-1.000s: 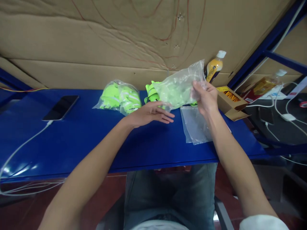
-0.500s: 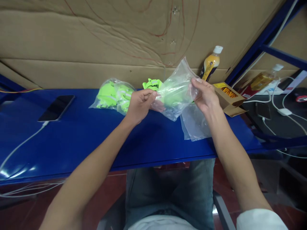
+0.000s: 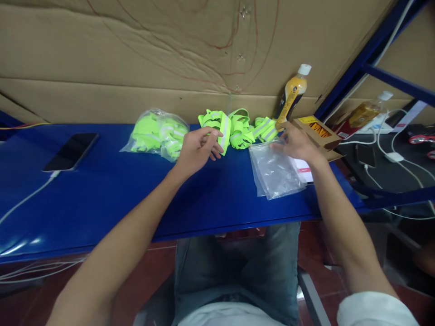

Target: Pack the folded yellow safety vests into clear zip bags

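Observation:
My left hand [image 3: 200, 147] is loosely curled with its fingers a little apart, and I see nothing held in it. Just beyond its fingertips lie fluorescent green straps with silver reflective bands [image 3: 224, 131], in loose coils along the back of the table. My right hand [image 3: 295, 142] hovers at the top edge of the flat clear plastic bags [image 3: 277, 174], thumb and fingers spread. Whether its fingertips touch the bags is hard to tell. To the left, a clear bag filled with more green straps [image 3: 158, 133] rests on the table.
A phone [image 3: 71, 151] on a white cable lies on the blue table [image 3: 118, 194]. At the right stand a drink bottle [image 3: 292, 95] and an open cardboard box [image 3: 316, 131]. A cardboard panel [image 3: 136, 59] rises behind. A second bottle [image 3: 369, 111] and cables are farther right.
The clear bag stretched between my hands has left both; the coiled straps behind it now show. My right hand has opened slightly, uncovering a white-and-red card under the flat bags.

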The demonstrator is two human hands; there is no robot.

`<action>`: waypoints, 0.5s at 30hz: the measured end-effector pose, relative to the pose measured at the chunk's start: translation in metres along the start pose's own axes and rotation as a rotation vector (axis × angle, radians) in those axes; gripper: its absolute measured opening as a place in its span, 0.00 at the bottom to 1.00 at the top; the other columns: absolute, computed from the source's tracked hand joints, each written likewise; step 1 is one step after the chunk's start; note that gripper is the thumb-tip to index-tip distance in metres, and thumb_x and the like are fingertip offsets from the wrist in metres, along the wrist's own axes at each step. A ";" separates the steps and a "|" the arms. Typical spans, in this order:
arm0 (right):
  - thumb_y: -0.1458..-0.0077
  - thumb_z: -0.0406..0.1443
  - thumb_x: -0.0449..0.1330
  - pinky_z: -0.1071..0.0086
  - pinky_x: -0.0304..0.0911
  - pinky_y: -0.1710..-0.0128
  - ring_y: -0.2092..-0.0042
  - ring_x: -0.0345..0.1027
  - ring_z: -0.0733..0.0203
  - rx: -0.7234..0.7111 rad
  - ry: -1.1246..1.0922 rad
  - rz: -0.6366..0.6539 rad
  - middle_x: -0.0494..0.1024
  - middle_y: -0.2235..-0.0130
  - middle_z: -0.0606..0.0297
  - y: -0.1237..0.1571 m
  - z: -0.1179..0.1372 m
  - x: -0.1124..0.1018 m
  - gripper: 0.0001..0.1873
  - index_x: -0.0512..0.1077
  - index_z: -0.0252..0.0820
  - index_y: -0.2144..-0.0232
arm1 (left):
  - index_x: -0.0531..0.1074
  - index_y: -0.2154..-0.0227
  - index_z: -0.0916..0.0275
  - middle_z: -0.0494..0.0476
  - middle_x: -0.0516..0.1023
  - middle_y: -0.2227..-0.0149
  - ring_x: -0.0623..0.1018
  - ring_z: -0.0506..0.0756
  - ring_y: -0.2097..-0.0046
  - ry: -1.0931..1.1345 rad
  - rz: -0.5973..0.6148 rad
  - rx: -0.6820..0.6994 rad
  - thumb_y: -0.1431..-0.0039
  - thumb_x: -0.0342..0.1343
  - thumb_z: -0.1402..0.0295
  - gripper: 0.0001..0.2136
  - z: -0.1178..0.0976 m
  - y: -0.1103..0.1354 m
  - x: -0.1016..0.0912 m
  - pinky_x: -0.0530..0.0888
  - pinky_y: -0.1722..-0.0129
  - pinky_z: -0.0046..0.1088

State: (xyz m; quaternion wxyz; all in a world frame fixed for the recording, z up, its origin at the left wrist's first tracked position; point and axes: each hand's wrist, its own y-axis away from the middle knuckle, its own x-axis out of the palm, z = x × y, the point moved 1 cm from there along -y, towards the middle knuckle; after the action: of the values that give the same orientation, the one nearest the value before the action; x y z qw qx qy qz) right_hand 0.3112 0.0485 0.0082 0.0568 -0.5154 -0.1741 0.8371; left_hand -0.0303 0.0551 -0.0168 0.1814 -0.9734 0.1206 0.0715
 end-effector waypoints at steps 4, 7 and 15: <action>0.31 0.62 0.59 0.29 0.61 0.28 0.25 0.61 0.25 -0.088 0.212 -0.126 0.68 0.28 0.35 0.049 0.030 -0.001 0.49 0.61 0.35 0.24 | 0.78 0.55 0.62 0.57 0.85 0.71 0.84 0.54 0.74 -0.042 0.016 0.028 0.28 0.59 0.41 0.25 0.001 0.003 0.001 0.78 0.76 0.27; 0.26 0.63 0.50 0.29 0.44 0.20 0.16 0.36 0.28 -0.199 0.281 0.141 0.45 0.16 0.47 0.085 0.046 0.014 0.48 0.52 0.44 0.18 | 0.80 0.56 0.60 0.58 0.86 0.68 0.85 0.57 0.68 -0.237 -0.068 0.096 0.23 0.55 0.49 0.19 0.000 0.003 -0.005 0.82 0.67 0.32; 0.23 0.62 0.40 0.36 0.28 0.17 0.16 0.20 0.38 -0.094 0.372 0.416 0.34 0.16 0.55 0.104 0.047 0.059 0.44 0.46 0.50 0.16 | 0.77 0.35 0.68 0.74 0.74 0.29 0.65 0.79 0.25 -1.088 -0.348 0.111 0.29 0.57 0.57 0.27 0.008 -0.005 -0.038 0.62 0.25 0.62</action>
State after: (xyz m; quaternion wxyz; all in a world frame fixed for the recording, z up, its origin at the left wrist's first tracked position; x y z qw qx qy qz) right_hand 0.2516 -0.0428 -0.0584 -0.1093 -0.6870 -0.0896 0.7128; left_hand -0.0661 0.0705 -0.0154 0.2771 -0.7911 -0.1484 0.5248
